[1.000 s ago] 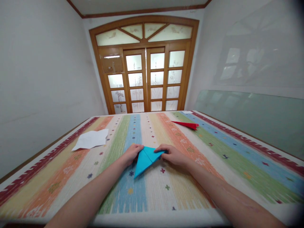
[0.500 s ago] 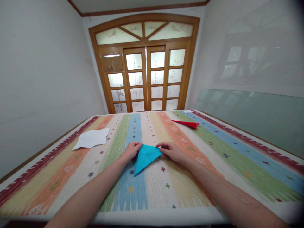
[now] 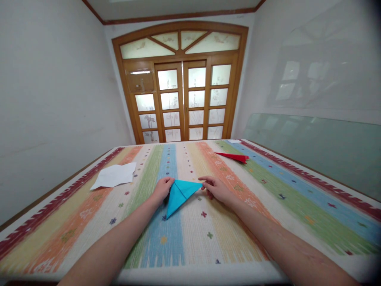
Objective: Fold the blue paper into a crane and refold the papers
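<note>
One blue folded paper triangle (image 3: 180, 194) lies on the striped woven tablecloth (image 3: 238, 222), on the blue and cream bands near the middle of the table. Its long point aims toward the near edge, slightly left; one crease runs across its face.

Left hand (image 3: 163, 190): at the triangle's left upper edge, fingers curled down, tips on or pinching the paper's corner. The grip itself is hidden behind the knuckles, so I cannot tell whether it clasps the sheet or only presses on it.

Right hand (image 3: 216, 189): at the triangle's right tip, thumb and forefinger drawn together at that corner, the other fingers loosely bent. It appears to pinch the tip; contact is at the very edge.

Both forearms bare, coming in from the near edge of the table.

Other paper counted on the cloth: one white creased paper sheet (image 3: 114, 175), flat, far left on the yellow and orange bands, well apart from the hands; one red folded paper dart (image 3: 233, 156), far right of centre on the green band, pointing left; one small white scrap (image 3: 235, 141) at the far edge, too small to make out further.

Total: four paper items, two hands.

Behind the table: one arched wooden double door with frosted glass panes (image 3: 181, 99).
</note>
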`<state>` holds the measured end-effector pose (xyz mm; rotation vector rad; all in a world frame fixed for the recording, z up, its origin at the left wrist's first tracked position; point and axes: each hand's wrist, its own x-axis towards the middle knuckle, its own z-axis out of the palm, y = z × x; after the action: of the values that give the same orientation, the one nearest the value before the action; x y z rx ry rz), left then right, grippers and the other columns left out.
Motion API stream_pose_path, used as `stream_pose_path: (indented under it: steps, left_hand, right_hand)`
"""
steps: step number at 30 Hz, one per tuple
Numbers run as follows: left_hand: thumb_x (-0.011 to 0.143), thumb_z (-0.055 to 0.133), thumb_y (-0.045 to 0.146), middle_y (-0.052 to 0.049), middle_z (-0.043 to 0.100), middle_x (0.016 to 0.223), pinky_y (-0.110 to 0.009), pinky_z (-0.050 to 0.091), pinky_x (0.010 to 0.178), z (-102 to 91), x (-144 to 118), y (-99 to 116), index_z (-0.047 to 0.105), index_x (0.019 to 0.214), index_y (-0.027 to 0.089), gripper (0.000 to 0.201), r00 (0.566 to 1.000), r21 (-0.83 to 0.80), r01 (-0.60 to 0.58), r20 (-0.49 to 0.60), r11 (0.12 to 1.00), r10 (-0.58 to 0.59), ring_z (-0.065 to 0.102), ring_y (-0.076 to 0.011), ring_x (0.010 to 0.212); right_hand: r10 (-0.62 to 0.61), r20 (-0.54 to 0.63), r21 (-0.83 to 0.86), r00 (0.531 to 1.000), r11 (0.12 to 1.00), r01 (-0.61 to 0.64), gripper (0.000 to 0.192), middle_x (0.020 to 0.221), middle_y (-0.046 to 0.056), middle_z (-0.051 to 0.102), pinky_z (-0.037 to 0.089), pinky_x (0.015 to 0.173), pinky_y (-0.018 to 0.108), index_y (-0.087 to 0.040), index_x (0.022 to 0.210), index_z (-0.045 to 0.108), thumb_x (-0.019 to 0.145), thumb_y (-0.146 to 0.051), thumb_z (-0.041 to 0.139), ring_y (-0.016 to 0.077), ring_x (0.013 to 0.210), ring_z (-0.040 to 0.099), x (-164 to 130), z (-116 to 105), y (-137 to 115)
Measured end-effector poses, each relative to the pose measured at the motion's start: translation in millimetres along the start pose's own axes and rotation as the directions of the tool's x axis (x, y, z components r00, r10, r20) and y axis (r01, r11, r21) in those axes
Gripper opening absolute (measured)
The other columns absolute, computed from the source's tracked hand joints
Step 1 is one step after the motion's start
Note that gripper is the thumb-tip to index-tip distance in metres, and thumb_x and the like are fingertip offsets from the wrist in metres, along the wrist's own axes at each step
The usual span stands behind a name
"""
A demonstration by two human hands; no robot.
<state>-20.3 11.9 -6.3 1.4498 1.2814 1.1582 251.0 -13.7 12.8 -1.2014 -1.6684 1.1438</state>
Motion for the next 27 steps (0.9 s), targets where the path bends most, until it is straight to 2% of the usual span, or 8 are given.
stream_pose_path:
  steps: [3, 8, 13, 16, 19, 21, 24, 27]
  left_hand:
    - [0.076, 0.062, 0.056, 0.003, 0.042, 0.056, -0.025, 0.026, 0.052, -1.8, 2, -3, 0.057, 0.067, 0.019, 0.039, 1.0, -0.018, 0.01, -0.002, 1.0, -0.01, 0.037, -0.0127, 0.053]
    - [0.076, 0.062, 0.059, 0.004, 0.043, 0.058, -0.025, 0.026, 0.051, -3.5, 4, -8, 0.059, 0.073, 0.018, 0.041, 0.999, -0.069, 0.051, -0.006, 0.996, -0.052, 0.038, -0.0122, 0.053]
    - [0.075, 0.064, 0.056, 0.002, 0.048, 0.061, -0.025, 0.03, 0.052, -1.7, 3, -8, 0.06, 0.077, 0.017, 0.039, 0.994, -0.139, 0.086, 0.08, 0.987, -0.075, 0.042, -0.0128, 0.055]
    - [0.074, 0.067, 0.053, 0.001, 0.05, 0.062, -0.025, 0.032, 0.053, 1.2, -1, -4, 0.06, 0.077, 0.017, 0.036, 0.981, -0.132, 0.12, 0.17, 0.984, -0.097, 0.043, -0.0131, 0.055]
    - [0.073, 0.067, 0.053, 0.001, 0.051, 0.062, -0.026, 0.032, 0.055, 5.6, -5, 3, 0.06, 0.076, 0.018, 0.037, 0.969, -0.083, 0.134, 0.221, 0.987, -0.113, 0.043, -0.0135, 0.056]
    - [0.073, 0.066, 0.055, 0.002, 0.05, 0.061, -0.026, 0.032, 0.056, 8.9, -9, 8, 0.059, 0.074, 0.017, 0.039, 0.96, -0.042, 0.135, 0.254, 0.99, -0.12, 0.043, -0.0134, 0.057]
    - [0.072, 0.065, 0.058, 0.002, 0.049, 0.061, -0.025, 0.031, 0.056, 12.8, -16, 15, 0.057, 0.074, 0.017, 0.042, 0.92, -0.005, 0.154, 0.364, 0.988, -0.142, 0.041, -0.0127, 0.057]
    - [0.073, 0.064, 0.058, 0.003, 0.048, 0.06, -0.025, 0.031, 0.056, 15.1, -22, 21, 0.057, 0.074, 0.016, 0.042, 0.877, 0.022, 0.163, 0.455, 0.986, -0.155, 0.04, -0.012, 0.056]
  right_hand:
    - [0.01, -0.039, 0.046, 0.999, 0.999, -0.009, 0.037, 0.085, 0.003, 0.061, 0.039, 0.04, 0.019, -0.021, 0.122, 0.059, 0.087, -0.028, 0.05, 0.0092, 0.051, 0.049, 1, -4, 3]
    - [0.063, -0.094, 0.075, 0.994, 0.996, -0.056, 0.037, 0.081, 0.001, 0.057, 0.038, 0.038, 0.02, -0.023, 0.124, 0.058, 0.089, -0.03, 0.048, 0.0087, 0.047, 0.047, 0, -8, 5]
    - [0.002, -0.037, 0.025, 0.999, 1.0, -0.001, 0.041, 0.077, 0.0, 0.057, 0.041, 0.043, 0.021, -0.022, 0.128, 0.055, 0.087, -0.025, 0.049, 0.0099, 0.051, 0.05, 0, -5, 5]
    - [-0.112, 0.029, -0.09, 0.993, 0.989, 0.114, 0.04, 0.08, 0.002, 0.06, 0.043, 0.049, 0.023, -0.021, 0.127, 0.058, 0.087, -0.027, 0.053, 0.0106, 0.055, 0.052, -2, -3, 1]
    - [-0.285, 0.088, -0.231, 0.955, 0.926, 0.298, 0.037, 0.087, 0.004, 0.064, 0.046, 0.062, 0.026, -0.021, 0.123, 0.062, 0.086, -0.027, 0.059, 0.0137, 0.07, 0.058, -8, -1, -6]
    - [-0.354, 0.115, -0.298, 0.928, 0.879, 0.373, 0.04, 0.09, 0.005, 0.065, 0.047, 0.065, 0.027, -0.022, 0.124, 0.062, 0.085, -0.027, 0.063, 0.0149, 0.074, 0.059, -13, 1, -11]
    - [-0.424, 0.155, -0.348, 0.892, 0.822, 0.451, 0.041, 0.095, 0.006, 0.066, 0.047, 0.065, 0.027, -0.023, 0.124, 0.062, 0.083, -0.027, 0.067, 0.015, 0.075, 0.059, -19, 6, -16]
    - [-0.485, 0.191, -0.376, 0.853, 0.767, 0.52, 0.033, 0.094, 0.005, 0.065, 0.048, 0.065, 0.027, -0.023, 0.118, 0.065, 0.085, -0.024, 0.065, 0.0146, 0.074, 0.059, -21, 11, -17]
